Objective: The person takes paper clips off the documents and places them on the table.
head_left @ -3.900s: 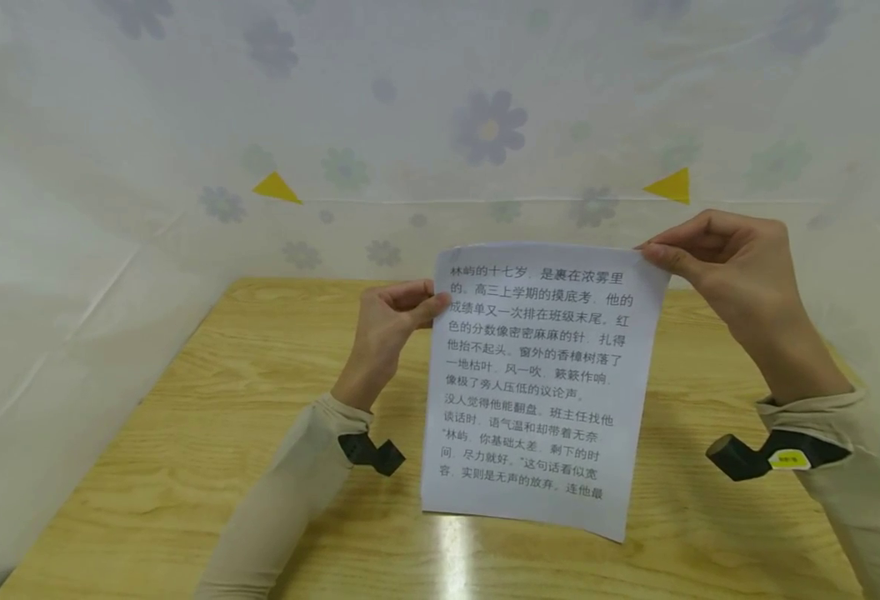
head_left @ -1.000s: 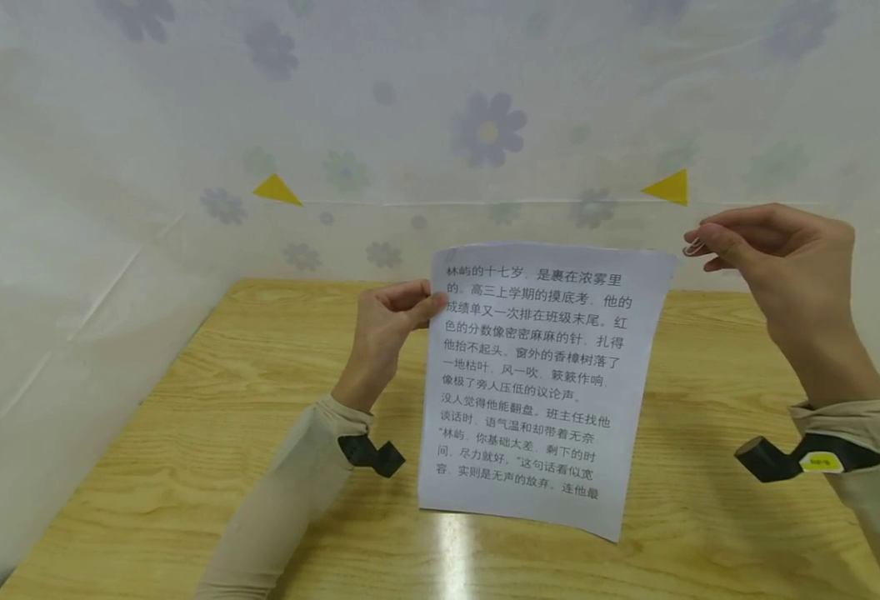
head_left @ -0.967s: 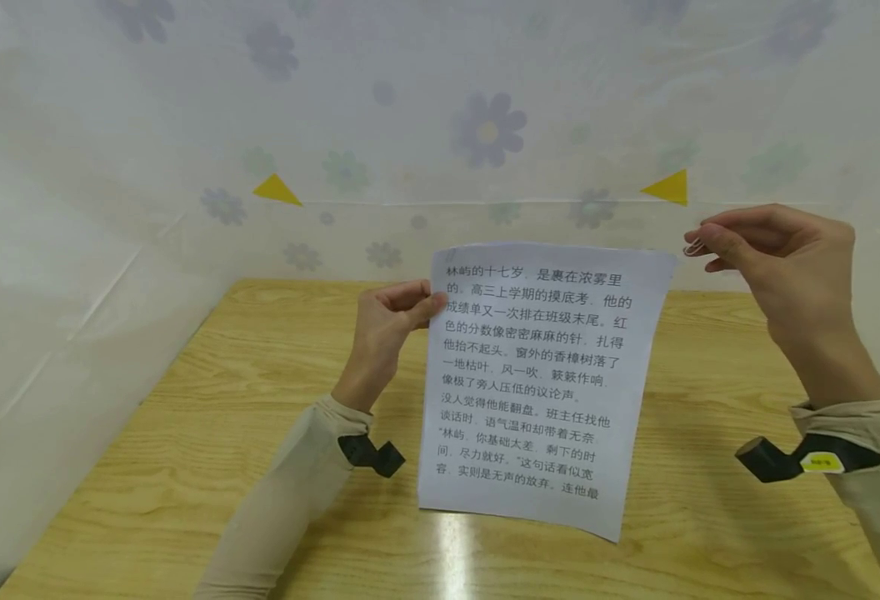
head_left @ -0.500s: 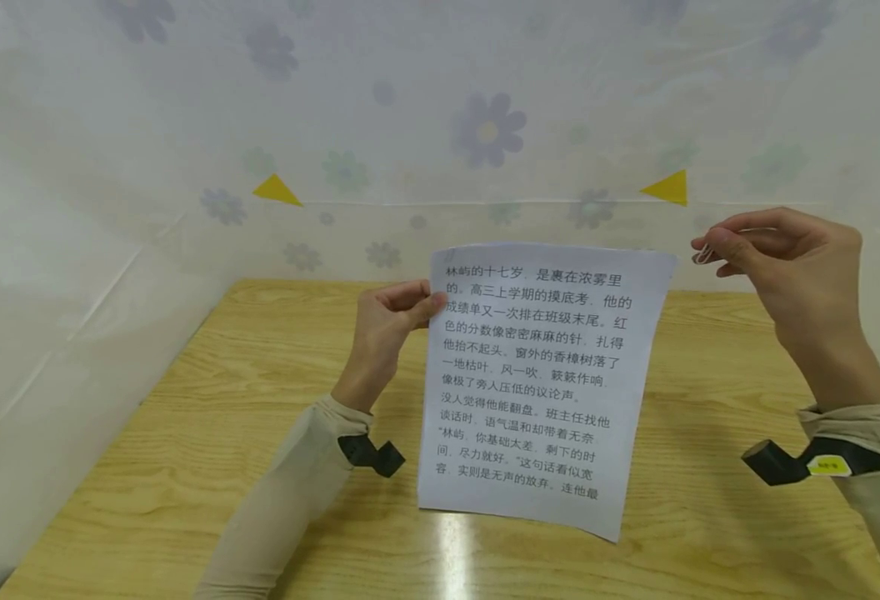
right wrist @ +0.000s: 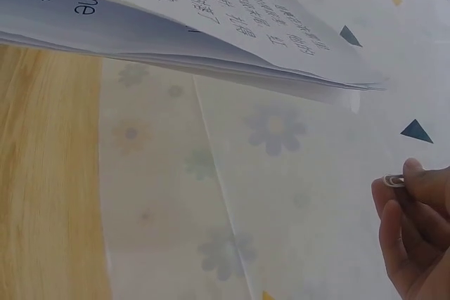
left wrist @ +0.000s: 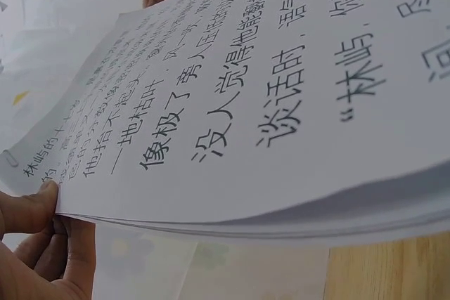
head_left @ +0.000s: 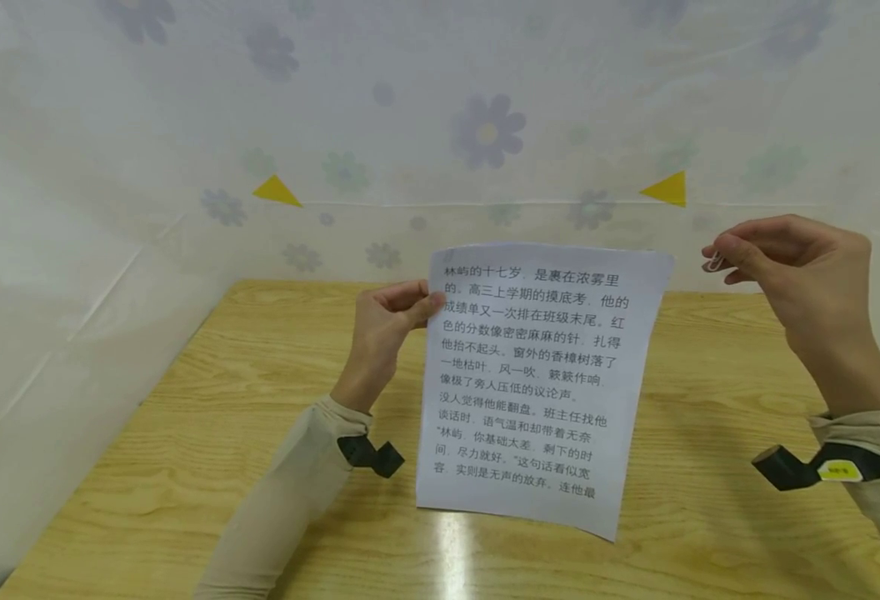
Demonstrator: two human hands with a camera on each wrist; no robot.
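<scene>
Now the left hand (head_left: 387,321) pinches the sheets (head_left: 533,383), headed "林屿的十七岁", at their left edge; right of them, the right hand (head_left: 800,271) pinches a clip (head_left: 713,263).

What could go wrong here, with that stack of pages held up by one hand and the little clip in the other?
The stack of white printed sheets is held only at its upper left edge by the left hand, so loose pages might fan out or slip. The small silver wire paperclip sits at the right hand's fingertips; that light grip might drop it onto the wooden table.
</scene>
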